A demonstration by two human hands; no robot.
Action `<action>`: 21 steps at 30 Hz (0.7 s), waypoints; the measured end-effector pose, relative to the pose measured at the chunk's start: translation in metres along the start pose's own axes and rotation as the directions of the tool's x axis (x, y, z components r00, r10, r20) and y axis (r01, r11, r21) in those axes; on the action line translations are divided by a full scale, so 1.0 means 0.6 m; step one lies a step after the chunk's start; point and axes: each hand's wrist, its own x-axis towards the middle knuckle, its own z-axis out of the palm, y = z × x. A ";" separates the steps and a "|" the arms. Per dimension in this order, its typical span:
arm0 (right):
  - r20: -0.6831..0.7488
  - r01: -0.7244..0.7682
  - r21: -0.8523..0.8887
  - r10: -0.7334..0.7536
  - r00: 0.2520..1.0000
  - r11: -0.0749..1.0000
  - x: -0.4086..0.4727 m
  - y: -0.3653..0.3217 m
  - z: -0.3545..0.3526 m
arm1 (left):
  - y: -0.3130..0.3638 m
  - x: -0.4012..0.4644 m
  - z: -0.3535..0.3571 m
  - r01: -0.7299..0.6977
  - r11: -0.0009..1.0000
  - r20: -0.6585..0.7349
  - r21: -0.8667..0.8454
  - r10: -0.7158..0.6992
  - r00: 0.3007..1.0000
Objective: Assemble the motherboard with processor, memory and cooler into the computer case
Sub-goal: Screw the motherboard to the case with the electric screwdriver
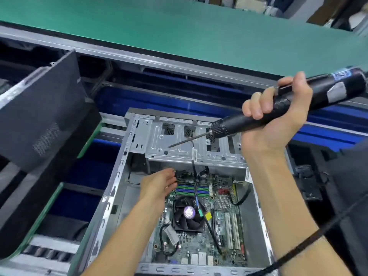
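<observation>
Head view: open computer case point(127, 176) lower centre, motherboard point(201, 242) w/ cooler point(187, 214) inside. Left hand point(159, 185), fingers relaxed, straight, at memory slots point(192, 190). Right hand point(276, 120), upper right, fingers wrapped round electric screwdriver point(294, 108).

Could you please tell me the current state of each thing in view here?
Open grey metal computer case: side off.
Green motherboard: seated inside the case.
Black cooler fan: mounted.
Black electric screwdriver: raised above the case.
Right hand: grips screwdriver.
Left hand: open, over the motherboard's edge.
</observation>
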 end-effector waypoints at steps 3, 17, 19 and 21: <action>0.072 -0.041 -0.062 0.046 0.996 0.997 0.009 0.015 0.000 | 0.001 0.022 -0.007 0.080 0.938 -0.063 -0.338 -0.108 0.992; 0.182 -0.233 -0.195 0.268 0.946 0.953 0.022 0.100 0.014 | 0.004 0.054 -0.011 0.232 0.604 0.148 -0.763 -0.187 0.971; 0.193 -0.240 -0.201 0.278 0.941 0.950 0.025 0.105 0.015 | 0.004 0.051 -0.014 0.237 0.580 0.157 -0.780 -0.186 0.970; 0.192 -0.244 -0.201 0.283 0.940 0.949 0.026 0.108 0.016 | 0.005 0.047 -0.017 0.234 0.535 0.154 -0.812 -0.191 0.969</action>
